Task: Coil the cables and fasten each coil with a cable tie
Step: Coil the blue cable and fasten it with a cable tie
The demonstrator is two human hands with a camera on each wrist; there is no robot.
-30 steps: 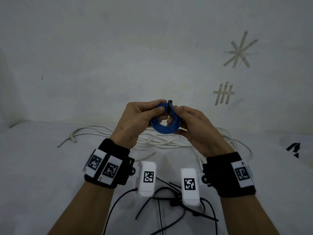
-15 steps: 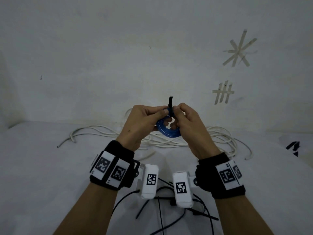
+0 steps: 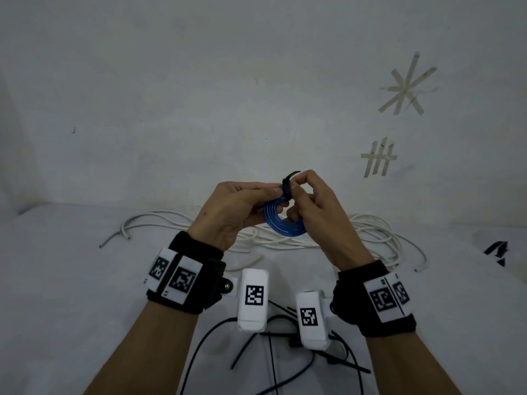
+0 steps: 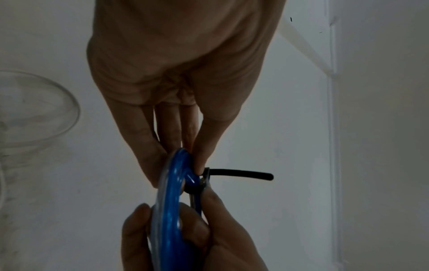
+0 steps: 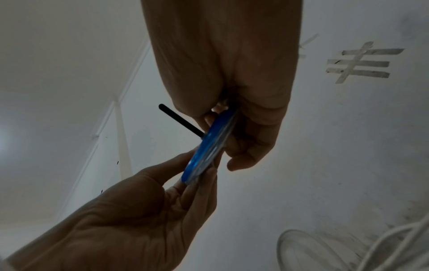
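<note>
Both hands hold a small coil of blue cable in the air above the white table. A black cable tie is wrapped round the top of the coil, and its free tail sticks out. My left hand pinches the coil's top between thumb and fingers just beside the tie. My right hand grips the coil from the other side, its thumb and forefinger pinching the tie. In the right wrist view the blue coil shows edge-on with the tie's tail pointing away.
A loose heap of white cable lies on the table behind the hands. Several black cable ties are scattered near the front edge under the wrists. Tape marks are stuck on the wall at right.
The tie's tail has come out longer at the coil's top and now bends right. My right hand has risen to the tie. The coil has tilted a little.
</note>
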